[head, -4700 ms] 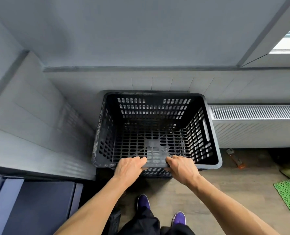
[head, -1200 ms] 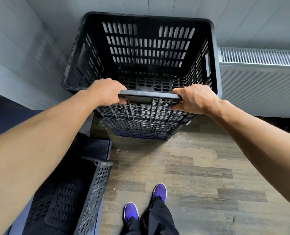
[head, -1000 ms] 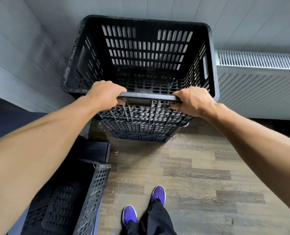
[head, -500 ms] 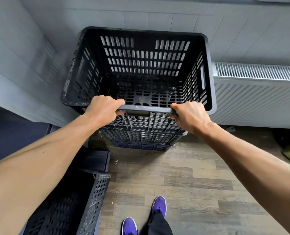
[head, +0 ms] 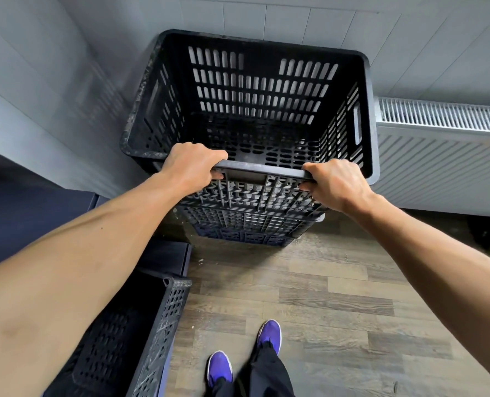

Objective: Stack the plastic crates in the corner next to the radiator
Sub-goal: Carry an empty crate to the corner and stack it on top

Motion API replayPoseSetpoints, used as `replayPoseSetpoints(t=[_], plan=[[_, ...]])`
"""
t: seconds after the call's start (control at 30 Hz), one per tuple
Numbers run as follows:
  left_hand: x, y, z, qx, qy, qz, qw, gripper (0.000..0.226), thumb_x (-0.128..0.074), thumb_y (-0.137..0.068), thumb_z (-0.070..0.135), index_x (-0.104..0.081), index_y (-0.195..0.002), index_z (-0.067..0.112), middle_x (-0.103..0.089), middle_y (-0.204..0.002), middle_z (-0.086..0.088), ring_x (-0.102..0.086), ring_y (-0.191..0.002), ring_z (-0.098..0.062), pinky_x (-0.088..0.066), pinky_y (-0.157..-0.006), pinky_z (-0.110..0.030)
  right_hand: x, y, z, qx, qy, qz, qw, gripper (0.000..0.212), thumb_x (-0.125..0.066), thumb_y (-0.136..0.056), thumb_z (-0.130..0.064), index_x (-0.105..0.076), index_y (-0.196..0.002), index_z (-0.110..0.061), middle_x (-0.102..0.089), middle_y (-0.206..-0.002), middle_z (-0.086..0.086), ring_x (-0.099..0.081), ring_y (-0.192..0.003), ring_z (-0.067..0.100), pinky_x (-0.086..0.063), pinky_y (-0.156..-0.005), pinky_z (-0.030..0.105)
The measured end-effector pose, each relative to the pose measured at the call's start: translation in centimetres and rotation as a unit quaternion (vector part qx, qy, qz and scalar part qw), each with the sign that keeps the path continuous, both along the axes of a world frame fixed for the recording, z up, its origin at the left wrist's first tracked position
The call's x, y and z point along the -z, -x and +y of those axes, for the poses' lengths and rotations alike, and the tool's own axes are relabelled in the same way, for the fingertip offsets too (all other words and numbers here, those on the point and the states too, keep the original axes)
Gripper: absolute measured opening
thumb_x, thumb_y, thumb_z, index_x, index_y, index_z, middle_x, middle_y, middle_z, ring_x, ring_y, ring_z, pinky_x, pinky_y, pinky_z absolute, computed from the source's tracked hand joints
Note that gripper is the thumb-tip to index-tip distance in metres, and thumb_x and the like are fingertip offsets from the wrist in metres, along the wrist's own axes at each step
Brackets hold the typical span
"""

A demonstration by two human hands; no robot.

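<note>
A black slotted plastic crate (head: 255, 90) sits on top of a stack of crates (head: 246, 224) in the corner, left of the white radiator (head: 444, 156). My left hand (head: 192, 167) grips the near rim of the top crate at its left part. My right hand (head: 335, 184) grips the same rim further right. The top crate is empty inside. Another black crate (head: 152, 339) stands on the floor at the lower left, partly hidden by my left forearm.
Grey panelled walls (head: 51, 81) close the corner at the back and left. A dark blue cabinet (head: 23, 219) stands at the left. Wood-look floor (head: 324, 296) lies in front of the stack, with my purple shoes (head: 269, 336) on it.
Both hands have kept their grip on the near rim. The top crate has stayed on the stack, and my view has shifted slightly.
</note>
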State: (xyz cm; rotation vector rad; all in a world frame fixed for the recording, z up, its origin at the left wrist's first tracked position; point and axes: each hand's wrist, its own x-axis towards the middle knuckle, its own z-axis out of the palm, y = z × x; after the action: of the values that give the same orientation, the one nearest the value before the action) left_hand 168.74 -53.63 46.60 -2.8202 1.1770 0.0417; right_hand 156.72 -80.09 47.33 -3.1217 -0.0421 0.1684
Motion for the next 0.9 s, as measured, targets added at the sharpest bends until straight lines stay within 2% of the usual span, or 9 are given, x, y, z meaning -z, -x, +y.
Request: replayPoseSetpoints(t=[0.37, 0.5, 0.63, 0.77, 0.9], plan=[[0.5, -0.2, 0.0, 0.001, 0.001, -0.003, 1.000, 0.016, -0.060, -0.094, 0.038, -0.057, -0.100, 0.024, -0.040, -0.057, 0.009, -0.047, -0.057, -0.022, -0.029, -0.051, -0.029, 0.5, 0.0, -0.5, -0.001, 0.017, 0.002, 1.000, 0.022, -0.059, -0.093, -0.041, -0.059, -0.100, -0.020, -0.067, -0.077, 0.008, -0.067, -0.075, 0.033, -0.040, -0.057, 0.033], [0.1, -0.8, -0.2, 0.002, -0.022, 0.067, 0.998, 0.017, -0.059, -0.094, 0.040, -0.053, -0.093, 0.024, -0.049, -0.062, 0.007, -0.052, -0.058, -0.022, -0.036, -0.053, -0.032, 0.6, 0.0, -0.6, -0.009, 0.022, 0.000, 1.000, 0.022, -0.060, -0.092, -0.042, -0.057, -0.098, -0.021, -0.067, -0.075, 0.006, -0.066, -0.073, 0.033, -0.036, -0.056, 0.032], [-1.2, -1.9, -0.7, 0.022, -0.061, 0.145, 0.987, 0.019, -0.060, -0.095, 0.039, -0.053, -0.088, 0.022, -0.054, -0.063, 0.004, -0.052, -0.053, -0.014, -0.039, -0.048, -0.031, 0.7, -0.1, -0.6, -0.002, 0.022, -0.009, 1.000, 0.020, -0.060, -0.092, -0.040, -0.057, -0.098, -0.020, -0.066, -0.074, 0.008, -0.066, -0.071, 0.033, -0.037, -0.056, 0.032], [-1.2, -1.5, -0.4, 0.023, -0.039, 0.104, 0.994, 0.018, -0.061, -0.095, 0.037, -0.050, -0.086, 0.025, -0.050, -0.057, 0.005, -0.046, -0.049, -0.012, -0.034, -0.048, -0.029, 0.9, -0.1, -0.4, 0.000, 0.026, -0.022, 0.999, 0.019, -0.058, -0.094, -0.037, -0.057, -0.100, -0.019, -0.065, -0.073, 0.009, -0.066, -0.070, 0.033, -0.038, -0.055, 0.032], [-1.0, -1.2, -0.3, 0.019, -0.030, 0.103, 0.994, 0.018, -0.062, -0.094, 0.037, -0.053, -0.088, 0.022, -0.048, -0.056, 0.006, -0.044, -0.048, -0.010, -0.031, -0.049, -0.029, 0.8, -0.1, -0.8, -0.022, 0.028, -0.022, 0.999, 0.018, -0.060, -0.093, -0.037, -0.056, -0.100, -0.020, -0.064, -0.071, 0.005, -0.065, -0.068, 0.032, -0.038, -0.054, 0.032]])
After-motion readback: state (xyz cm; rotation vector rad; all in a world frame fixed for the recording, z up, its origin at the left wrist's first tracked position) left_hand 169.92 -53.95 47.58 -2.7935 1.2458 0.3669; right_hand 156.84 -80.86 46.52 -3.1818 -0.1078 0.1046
